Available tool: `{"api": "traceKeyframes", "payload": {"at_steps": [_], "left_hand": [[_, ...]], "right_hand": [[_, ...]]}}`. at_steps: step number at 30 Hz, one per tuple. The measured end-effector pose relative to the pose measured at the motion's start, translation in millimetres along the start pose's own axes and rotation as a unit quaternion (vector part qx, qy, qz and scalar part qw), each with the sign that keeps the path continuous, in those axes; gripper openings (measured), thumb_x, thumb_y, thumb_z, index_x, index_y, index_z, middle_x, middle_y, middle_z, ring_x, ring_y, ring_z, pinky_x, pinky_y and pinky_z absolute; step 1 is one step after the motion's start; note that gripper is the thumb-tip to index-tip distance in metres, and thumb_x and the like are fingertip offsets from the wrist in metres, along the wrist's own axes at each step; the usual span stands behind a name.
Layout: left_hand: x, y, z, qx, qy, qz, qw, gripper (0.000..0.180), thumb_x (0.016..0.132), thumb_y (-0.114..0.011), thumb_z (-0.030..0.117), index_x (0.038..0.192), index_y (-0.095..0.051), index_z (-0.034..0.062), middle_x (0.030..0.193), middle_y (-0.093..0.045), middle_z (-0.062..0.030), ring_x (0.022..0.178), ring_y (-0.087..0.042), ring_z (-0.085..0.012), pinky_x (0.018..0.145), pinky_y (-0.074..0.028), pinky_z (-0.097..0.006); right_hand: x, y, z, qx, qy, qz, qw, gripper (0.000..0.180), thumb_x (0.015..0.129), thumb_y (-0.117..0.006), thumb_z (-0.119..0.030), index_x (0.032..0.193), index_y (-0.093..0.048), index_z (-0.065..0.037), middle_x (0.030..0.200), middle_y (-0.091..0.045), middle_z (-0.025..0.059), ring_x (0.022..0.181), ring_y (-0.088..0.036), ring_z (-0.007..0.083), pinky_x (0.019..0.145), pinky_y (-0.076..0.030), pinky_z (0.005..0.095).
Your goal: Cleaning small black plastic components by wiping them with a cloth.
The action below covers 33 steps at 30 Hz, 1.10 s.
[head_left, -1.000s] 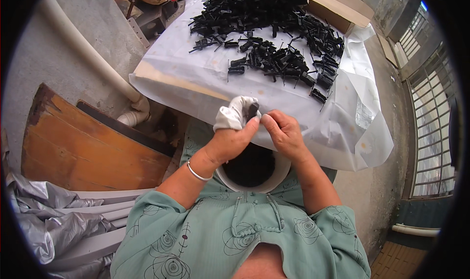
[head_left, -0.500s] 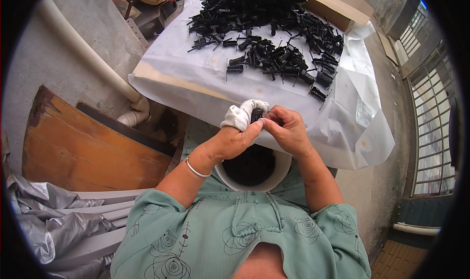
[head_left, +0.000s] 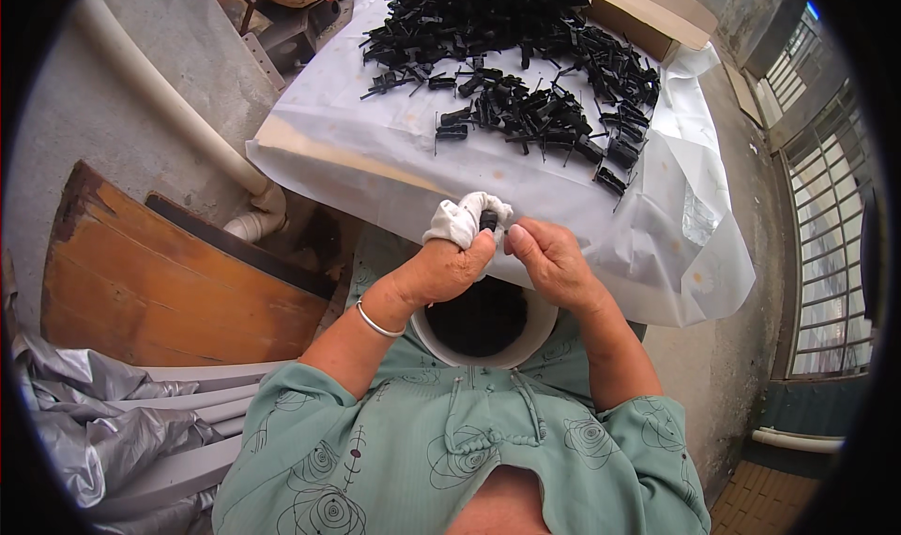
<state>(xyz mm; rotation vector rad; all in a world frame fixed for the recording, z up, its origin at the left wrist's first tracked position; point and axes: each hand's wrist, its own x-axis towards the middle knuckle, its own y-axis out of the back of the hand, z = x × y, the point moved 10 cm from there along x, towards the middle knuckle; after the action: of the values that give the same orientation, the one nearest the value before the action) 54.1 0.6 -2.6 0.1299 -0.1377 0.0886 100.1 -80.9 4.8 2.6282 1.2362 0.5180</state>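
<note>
— What is at the centre of the frame?

— A small black plastic part (head_left: pixel 488 220), dark and blocky, pinched upright between two hands just above a round white bucket (head_left: pixel 441 340). Only its top end shows; the rest is hidden by fingers and cloth.

— How are the hands placed?

— The left hand (head_left: pixel 449 265), with white cloth wrapping (head_left: pixel 460 220) over its fingertips and a silver bangle (head_left: pixel 377 323) on the wrist, is closed around the part from the left. The right hand (head_left: pixel 552 261) is bare, its fingers curled in, fingertips meeting the part from the right. Both are shut on the same piece.

— And the bucket?

— It sits in the person's lap, against a green patterned blouse (head_left: pixel 450 450); its inside looks dark, and what it holds cannot be made out.

— What lies beyond?

— A worktop (head_left: pixel 375 150) covered with a pale plastic sheet (head_left: pixel 694 253) that hangs over the near edge. On it, well apart from the hands, a heap of similar black parts (head_left: pixel 526 75), some with thin pins sticking out, thinning to scattered pieces toward the person.

— Anything to the sides?

— A white pipe (head_left: pixel 178 113) runs down a grey wall on the left, above a worn wooden board (head_left: pixel 160 272) and crumpled silver sheeting (head_left: pixel 103 422). A barred window (head_left: pixel 826 216) is on the right.
</note>
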Motion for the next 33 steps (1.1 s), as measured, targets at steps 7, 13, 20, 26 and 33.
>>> {"api": "traceKeyframes", "payload": {"at_steps": [7,13,20,26,33], "left_hand": [[1.1,-7.5,17.6,0.188,-0.082,0.052,0.977,0.026,0.079,-0.043,0.007,0.103,-0.045,-0.0018,0.084,-0.054,-0.0167,0.077,-0.054,-0.0286,0.071,-0.045,-0.035],[-3.7,-16.6,12.0,0.206,-0.049,0.021,0.977,0.024,0.079,-0.043,0.007,0.101,-0.046,-0.0019,0.088,-0.055,-0.0173,0.081,-0.054,-0.0305,0.073,-0.044,-0.035],[-7.2,-23.0,13.5,0.425,-0.116,-0.068,0.895,0.034,0.078,-0.056,0.013,0.110,-0.054,0.0023,0.100,-0.056,-0.0181,0.092,-0.053,-0.0353,0.086,-0.041,-0.042],[1.0,-13.5,5.9,0.309,-0.093,0.026,0.946,0.032,0.081,-0.057,0.012,0.112,-0.054,0.0023,0.102,-0.057,-0.0175,0.092,-0.057,-0.0296,0.081,-0.046,-0.034],[6.6,9.8,6.0,0.152,-0.012,0.112,0.982,0.024,0.087,-0.052,0.009,0.108,-0.053,-0.0030,0.095,-0.058,-0.0122,0.063,-0.061,-0.0141,0.059,-0.049,-0.026]], "right_hand": [[-0.8,-10.5,23.8,0.027,-0.055,0.019,0.998,0.027,0.092,-0.047,-0.018,0.072,-0.052,0.000,0.056,-0.043,0.0064,0.054,-0.038,0.0120,0.052,-0.037,0.0291],[-10.0,-20.0,37.8,0.140,-0.091,-0.005,0.986,0.028,0.094,-0.044,-0.019,0.076,-0.055,-0.001,0.064,-0.047,-0.0060,0.061,-0.038,0.0046,0.055,-0.036,0.0227],[2.0,139.4,22.3,-0.518,-0.084,0.204,0.826,0.016,0.085,-0.051,-0.017,0.090,-0.055,-0.003,0.071,-0.060,0.0173,0.066,-0.060,0.0307,0.061,-0.047,0.0413],[23.5,100.2,53.3,-0.516,-0.141,0.091,0.840,0.019,0.085,-0.048,-0.021,0.087,-0.051,-0.003,0.076,-0.061,0.0205,0.075,-0.059,0.0378,0.067,-0.045,0.0477],[17.4,90.7,25.4,-0.405,-0.057,0.119,0.905,0.017,0.082,-0.054,-0.015,0.095,-0.056,-0.004,0.073,-0.060,0.0193,0.071,-0.059,0.0353,0.066,-0.046,0.0429]]}}
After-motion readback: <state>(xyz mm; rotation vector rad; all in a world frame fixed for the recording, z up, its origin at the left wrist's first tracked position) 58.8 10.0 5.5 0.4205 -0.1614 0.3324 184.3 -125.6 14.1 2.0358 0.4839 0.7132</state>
